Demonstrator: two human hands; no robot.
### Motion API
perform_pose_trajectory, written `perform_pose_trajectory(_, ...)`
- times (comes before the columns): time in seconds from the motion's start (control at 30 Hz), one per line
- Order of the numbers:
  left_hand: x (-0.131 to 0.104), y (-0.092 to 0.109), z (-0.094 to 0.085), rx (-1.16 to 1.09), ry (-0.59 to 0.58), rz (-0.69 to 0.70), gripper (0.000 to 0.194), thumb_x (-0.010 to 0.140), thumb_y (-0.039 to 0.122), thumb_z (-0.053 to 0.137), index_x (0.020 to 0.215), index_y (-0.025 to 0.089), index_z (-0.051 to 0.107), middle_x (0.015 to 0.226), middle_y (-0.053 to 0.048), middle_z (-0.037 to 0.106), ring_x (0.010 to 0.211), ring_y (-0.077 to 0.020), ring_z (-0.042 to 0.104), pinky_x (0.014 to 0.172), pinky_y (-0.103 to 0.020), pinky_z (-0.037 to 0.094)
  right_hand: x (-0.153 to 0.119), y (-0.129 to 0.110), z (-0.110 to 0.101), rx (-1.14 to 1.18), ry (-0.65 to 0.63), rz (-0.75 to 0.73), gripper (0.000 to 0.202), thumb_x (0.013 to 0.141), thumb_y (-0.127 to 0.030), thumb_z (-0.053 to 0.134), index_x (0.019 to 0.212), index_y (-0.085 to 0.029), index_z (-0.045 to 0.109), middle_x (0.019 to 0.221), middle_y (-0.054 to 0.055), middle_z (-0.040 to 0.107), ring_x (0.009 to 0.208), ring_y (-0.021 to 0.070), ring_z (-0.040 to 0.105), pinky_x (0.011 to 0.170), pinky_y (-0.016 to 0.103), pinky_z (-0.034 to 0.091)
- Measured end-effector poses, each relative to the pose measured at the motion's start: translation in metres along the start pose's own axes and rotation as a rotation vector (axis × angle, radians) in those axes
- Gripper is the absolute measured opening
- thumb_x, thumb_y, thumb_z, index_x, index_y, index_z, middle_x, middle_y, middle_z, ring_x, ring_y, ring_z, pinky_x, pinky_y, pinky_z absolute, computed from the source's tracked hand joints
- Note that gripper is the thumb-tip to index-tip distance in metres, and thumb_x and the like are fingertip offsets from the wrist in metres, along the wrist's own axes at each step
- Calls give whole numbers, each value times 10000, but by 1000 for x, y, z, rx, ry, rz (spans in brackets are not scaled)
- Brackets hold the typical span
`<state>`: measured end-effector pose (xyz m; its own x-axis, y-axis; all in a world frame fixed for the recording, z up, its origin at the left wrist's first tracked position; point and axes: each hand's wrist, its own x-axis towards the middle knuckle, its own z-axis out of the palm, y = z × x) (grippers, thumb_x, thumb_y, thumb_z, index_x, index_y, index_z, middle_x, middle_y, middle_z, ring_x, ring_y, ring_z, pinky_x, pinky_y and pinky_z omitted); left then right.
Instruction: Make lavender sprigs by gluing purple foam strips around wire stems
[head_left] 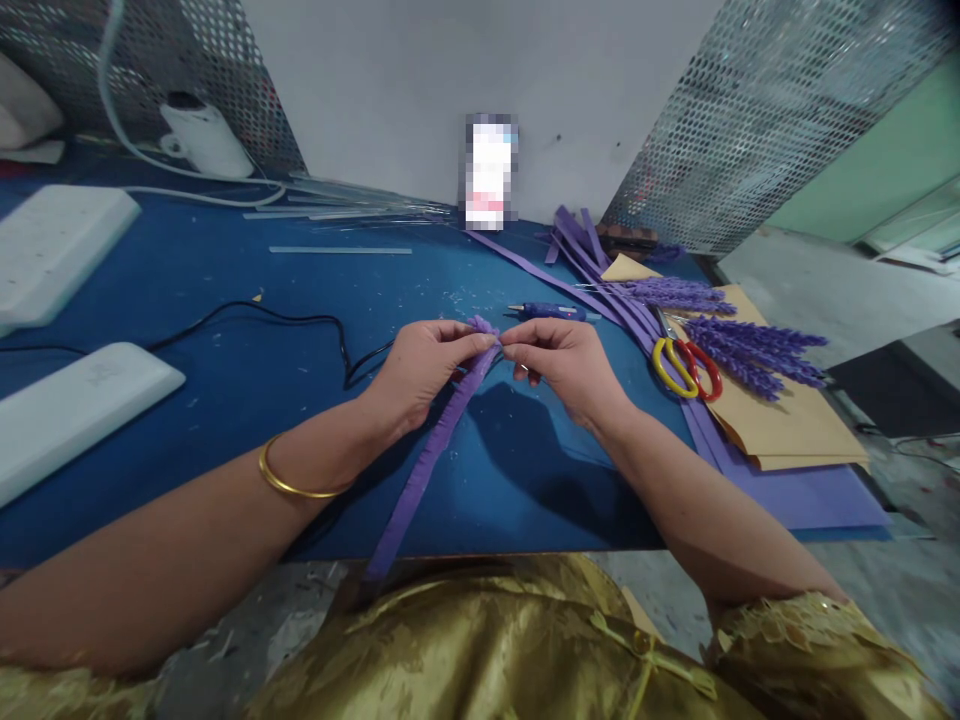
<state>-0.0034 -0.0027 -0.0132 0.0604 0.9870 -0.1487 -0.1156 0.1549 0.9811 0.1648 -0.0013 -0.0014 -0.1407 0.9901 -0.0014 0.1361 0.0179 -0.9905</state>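
A long purple paper strip (431,445) runs from between my fingers down over the table's front edge. Its upper end is bunched into a small ruffled tuft. My left hand (420,365) pinches the strip just below this tuft, thumb on top. From the right, my right hand (559,360) meets it with thumb and forefinger closed at the tuft's side; whether a thin stem lies in that pinch is hidden. Just beyond my right hand lies a blue pen-like tool (551,312) with a metal tip.
Red-and-yellow scissors (686,368), finished lavender stems (757,350), brown paper (795,425) and purple sheets (832,500) lie to the right. Clear sticks (352,205) and a lit phone (489,175) are at the back. White boxes (82,410) and a black cable (300,315) occupy the left.
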Motion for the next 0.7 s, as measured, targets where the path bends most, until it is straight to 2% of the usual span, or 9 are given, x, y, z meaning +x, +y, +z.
perform_pose_trajectory(0.13,0,-1,2,-40,-5,-32,192,607,306,845,682,164,739,662,-8,663,566,-100,520,549,-233,393,0,-1,0,38,-2,44,121,635,-230,773,725,-159,735,586,-6,646,517,104,569,458,223,418)
perform_pose_trajectory(0.43,0,1,2,-13,-18,26,173,579,258,837,647,154,716,615,15,618,544,-85,461,539,-239,375,7,7,-6,237,-114,219,187,603,-247,832,729,-153,731,564,-19,634,498,83,571,448,188,416)
perform_pose_trajectory(0.7,1,2,0,-48,-46,-6,199,559,258,860,656,165,712,652,1,638,577,-100,514,536,-233,393,12,8,-13,195,-224,125,190,630,-249,833,760,-152,734,574,-3,662,522,118,637,439,194,460)
